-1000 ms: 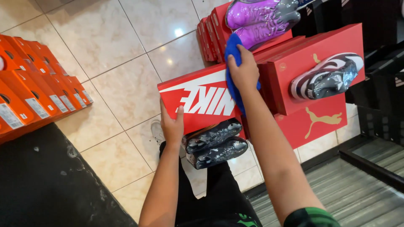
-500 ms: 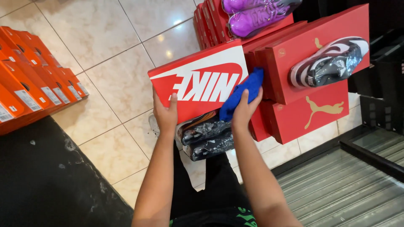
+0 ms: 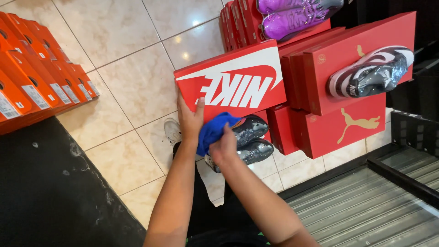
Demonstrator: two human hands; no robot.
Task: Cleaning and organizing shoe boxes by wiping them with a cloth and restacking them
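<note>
- Left hand [image 3: 190,120] grips red box's [image 3: 231,84] front-left edge.
- Right hand [image 3: 224,146] clenched round blue cloth [image 3: 214,130], just below box's front edge.
- Best: hold box firm, wipe flat, clear of grey shoes [image 3: 250,139].

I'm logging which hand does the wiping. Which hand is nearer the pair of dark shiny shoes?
Right. The right hand presses the blue cloth at the shoes; the left hand grips the red shoebox above.
</note>
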